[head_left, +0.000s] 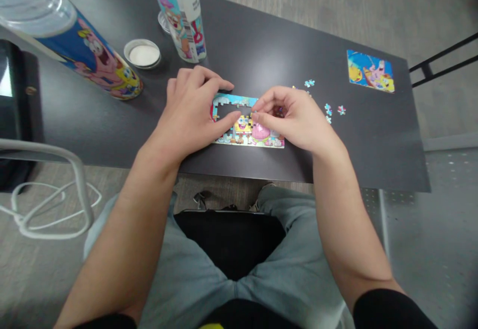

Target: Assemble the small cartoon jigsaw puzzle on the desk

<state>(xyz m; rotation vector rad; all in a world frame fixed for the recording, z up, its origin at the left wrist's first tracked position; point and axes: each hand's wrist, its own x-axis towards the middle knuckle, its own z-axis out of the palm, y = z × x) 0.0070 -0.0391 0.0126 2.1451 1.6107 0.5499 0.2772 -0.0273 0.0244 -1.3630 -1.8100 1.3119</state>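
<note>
A partly assembled jigsaw puzzle (261, 142) with a cartoon picture lies flat on the dark table. Its border is joined and a gap shows the tabletop in the upper left middle. My left hand (192, 107) rests across the puzzle's left end, fingers apart, the thumb reaching over the lower part. Over the right side, my right hand (295, 115) has thumb and index finger pinched at the edge of the gap on a small puzzle piece, mostly hidden by the fingertips. Several loose puzzle pieces (328, 109) are scattered to the right, beyond that hand.
A cartoon picture card (371, 71) lies at the table's far right. Two clear-topped printed cylinders, a large one (100, 60) and a smaller one (182, 18), stand at the left near a round lid (142, 54). A white cable (74, 169) hangs off the left front.
</note>
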